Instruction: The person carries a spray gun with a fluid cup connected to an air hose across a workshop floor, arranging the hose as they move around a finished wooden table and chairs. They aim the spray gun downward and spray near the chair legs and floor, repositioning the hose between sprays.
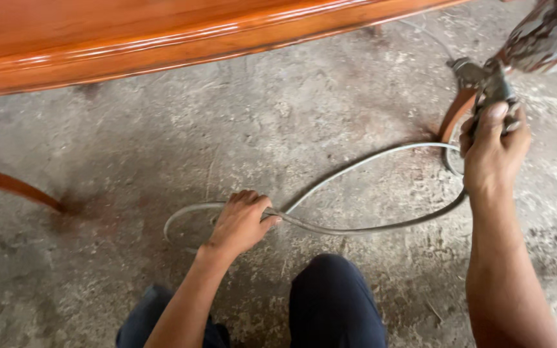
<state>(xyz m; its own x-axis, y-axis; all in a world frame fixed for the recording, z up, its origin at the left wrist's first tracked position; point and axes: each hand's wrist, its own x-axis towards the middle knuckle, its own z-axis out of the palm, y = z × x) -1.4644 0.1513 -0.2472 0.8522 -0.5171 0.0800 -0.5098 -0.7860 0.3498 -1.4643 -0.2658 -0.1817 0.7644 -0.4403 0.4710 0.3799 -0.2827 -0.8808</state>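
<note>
Fingers of the left hand (243, 222) curl tight around a grey hose (356, 169), pinching two strands together low over the concrete floor (130, 135); the forearm reaches forward from the bent knees (333, 296). From that grip the hose loops left and sweeps right in a wide curve across the floor. Right hand (492, 151), raised with a near-vertical forearm, is closed on the handle of a spray gun (488, 87), whose stained cup (546, 35) tilts toward the upper right. A glossy orange-brown wooden panel (130, 38) spans the top edge, with curved wooden legs (14, 187) at left and just behind the gun.
</note>
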